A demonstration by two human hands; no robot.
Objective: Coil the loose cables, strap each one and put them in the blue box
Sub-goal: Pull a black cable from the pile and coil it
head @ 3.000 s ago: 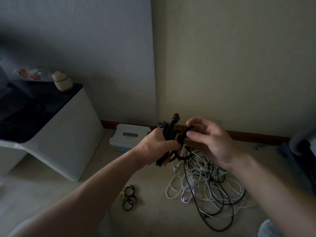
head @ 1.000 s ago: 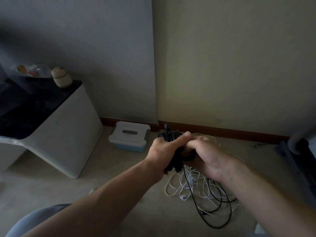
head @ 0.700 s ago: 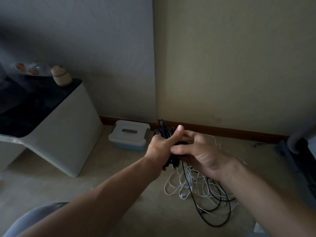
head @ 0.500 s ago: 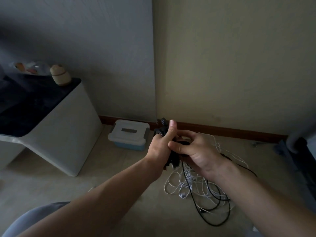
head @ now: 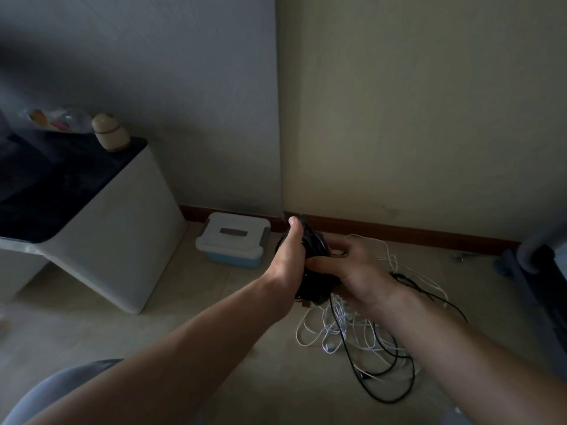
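Both hands hold a coiled black cable [head: 316, 250] in the air above the floor. My left hand [head: 288, 259] grips the coil from the left, thumb pointing up. My right hand [head: 352, 268] grips it from the right, thumb laid across its front. Below them a tangle of loose white and black cables [head: 362, 335] lies on the floor. The blue box [head: 233, 240] with a closed white lid stands on the floor by the wall, left of my hands.
A white cabinet with a dark top [head: 92, 216] stands at the left, with a small jar [head: 109, 133] on it. A dark object [head: 540, 289] sits at the right edge. The wall corner and brown skirting [head: 399, 233] run behind the cables.
My right hand has shifted lower round the coil and my left thumb has straightened upward. The coil stays between both hands.
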